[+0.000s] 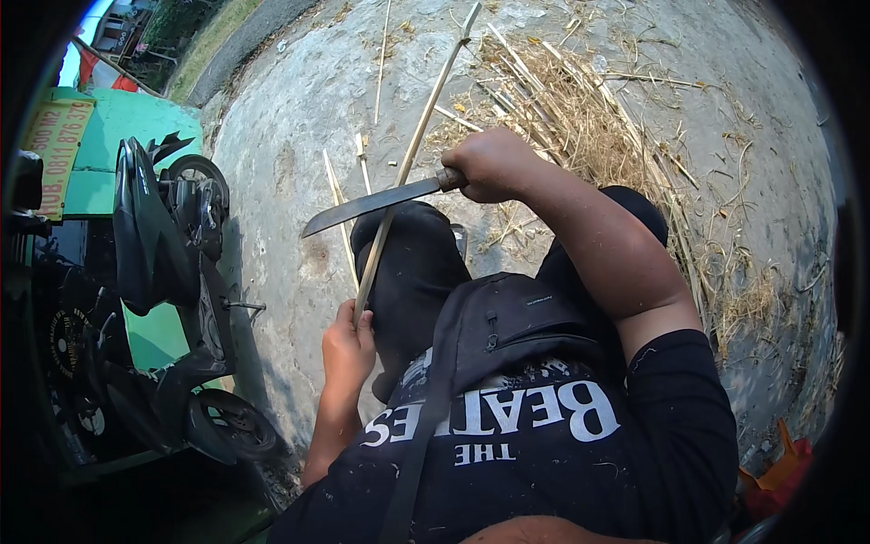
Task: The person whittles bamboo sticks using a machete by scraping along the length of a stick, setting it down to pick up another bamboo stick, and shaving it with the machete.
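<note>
My left hand [347,352] is closed around the lower end of a long pale strip of bamboo or wood [421,131], beside my left knee. The strip slants up and to the right, past the knee, toward the far ground. In my right hand [500,165] is the wooden handle of a machete [372,205]. Its long dark blade points left and crosses over the strip just above my left knee. Whether the edge touches the strip I cannot tell.
Long strips and curly shavings [589,127] lie heaped on the concrete ground [281,118] beyond my right knee. Several loose strips [381,72] lie farther left. A parked dark motorcycle [168,245] stands at left. A black bag [517,313] hangs across my lap.
</note>
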Available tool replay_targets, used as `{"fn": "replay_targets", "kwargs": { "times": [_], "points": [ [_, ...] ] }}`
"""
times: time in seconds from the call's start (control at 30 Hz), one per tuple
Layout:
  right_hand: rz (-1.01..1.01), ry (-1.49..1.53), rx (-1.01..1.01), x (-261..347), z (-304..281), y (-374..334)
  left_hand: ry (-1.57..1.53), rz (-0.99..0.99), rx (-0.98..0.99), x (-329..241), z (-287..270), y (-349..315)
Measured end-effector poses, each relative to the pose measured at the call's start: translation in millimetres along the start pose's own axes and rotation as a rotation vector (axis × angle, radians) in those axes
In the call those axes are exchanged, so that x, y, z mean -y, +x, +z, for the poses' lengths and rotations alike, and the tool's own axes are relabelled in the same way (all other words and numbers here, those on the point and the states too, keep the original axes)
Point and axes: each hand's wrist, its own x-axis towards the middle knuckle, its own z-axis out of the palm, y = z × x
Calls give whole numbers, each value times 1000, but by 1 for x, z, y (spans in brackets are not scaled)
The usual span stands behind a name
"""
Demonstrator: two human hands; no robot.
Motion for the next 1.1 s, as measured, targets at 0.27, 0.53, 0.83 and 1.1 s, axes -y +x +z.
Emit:
{"fn": "replay_targets", "kwargs": {
  "times": [0.27, 0.53, 0.83, 1.1],
  "points": [
    [262, 279, 17, -21, 2, 14, 267, 66, -87, 17, 18, -7],
    [198, 349, 153, -26, 15, 23, 319, 121, -193, 10, 17, -12],
    [210, 200, 37, -14, -1, 12, 288, 126, -190, 23, 21, -15],
    [82, 110, -132, -16, 5, 8, 80, -18, -115, 17, 8, -5]
  ]
}}
